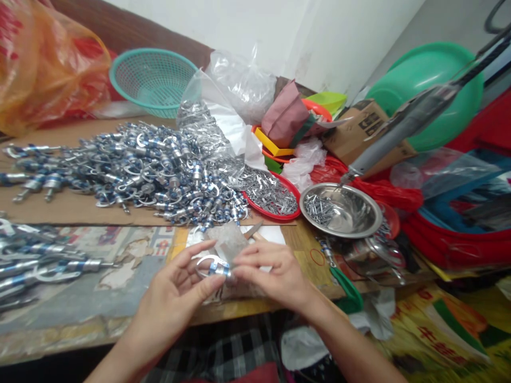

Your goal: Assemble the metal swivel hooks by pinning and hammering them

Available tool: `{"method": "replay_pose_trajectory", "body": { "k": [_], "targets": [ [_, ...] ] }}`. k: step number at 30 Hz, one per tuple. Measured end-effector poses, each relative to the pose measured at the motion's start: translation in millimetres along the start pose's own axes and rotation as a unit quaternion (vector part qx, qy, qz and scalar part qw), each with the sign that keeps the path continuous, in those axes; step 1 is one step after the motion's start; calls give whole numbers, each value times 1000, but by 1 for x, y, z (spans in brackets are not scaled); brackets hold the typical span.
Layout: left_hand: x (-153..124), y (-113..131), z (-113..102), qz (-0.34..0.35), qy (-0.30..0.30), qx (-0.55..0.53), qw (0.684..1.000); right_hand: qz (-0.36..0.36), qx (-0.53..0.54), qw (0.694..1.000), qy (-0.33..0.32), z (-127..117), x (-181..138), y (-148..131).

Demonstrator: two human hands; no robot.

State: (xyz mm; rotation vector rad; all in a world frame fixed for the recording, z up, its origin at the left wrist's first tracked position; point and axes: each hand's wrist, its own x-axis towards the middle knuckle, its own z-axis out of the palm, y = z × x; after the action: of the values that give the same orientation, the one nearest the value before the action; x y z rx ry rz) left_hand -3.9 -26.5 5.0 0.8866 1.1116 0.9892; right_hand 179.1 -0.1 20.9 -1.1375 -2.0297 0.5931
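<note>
My left hand (pixel 175 287) and my right hand (pixel 271 271) meet over the near edge of the table. Between their fingertips they pinch one small metal clamp (pixel 213 266), a silver ring with a blue band. Beyond them a big heap of the same silver and blue clamps (pixel 131 167) covers a cardboard sheet. A red plate (pixel 289 213) of small grey metal bits lies to the right of the heap. A steel bowl (pixel 351 221) with a few screws in it stands further right.
A hanging power screwdriver (pixel 403 125) points down at the steel bowl. A teal basket (pixel 154 80), plastic bags and a cardboard box (pixel 367 130) crowd the back. More clamps (pixel 35 260) lie at the left edge. Green and red basins stand at the right.
</note>
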Motion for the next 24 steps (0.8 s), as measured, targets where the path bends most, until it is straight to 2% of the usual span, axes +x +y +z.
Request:
{"method": "replay_pose_trajectory", "body": {
  "k": [2,3,7,10,14,18,21,24],
  "targets": [
    [4,3,-3,-23,-27,-1,999,72,-159,984,33,-17,23,26],
    [6,6,-4,-34,-45,1,998,128,-266,955,33,-26,35,42],
    [14,14,-11,-69,-126,19,989,197,-340,919,-19,-45,73,95],
    [20,16,-16,-95,-170,20,981,209,-352,911,-55,-43,85,110],
    [22,15,-19,-84,-192,-7,978,215,-336,914,-67,-41,91,110],
    [24,14,-20,-77,-192,-31,978,211,-283,935,-22,-49,90,103],
    [27,12,-20,-80,-183,-34,979,208,-215,954,1,-46,79,81],
    [32,11,-21,-74,-196,-44,977,199,-76,975,-65,-31,59,43]
  ]
}}
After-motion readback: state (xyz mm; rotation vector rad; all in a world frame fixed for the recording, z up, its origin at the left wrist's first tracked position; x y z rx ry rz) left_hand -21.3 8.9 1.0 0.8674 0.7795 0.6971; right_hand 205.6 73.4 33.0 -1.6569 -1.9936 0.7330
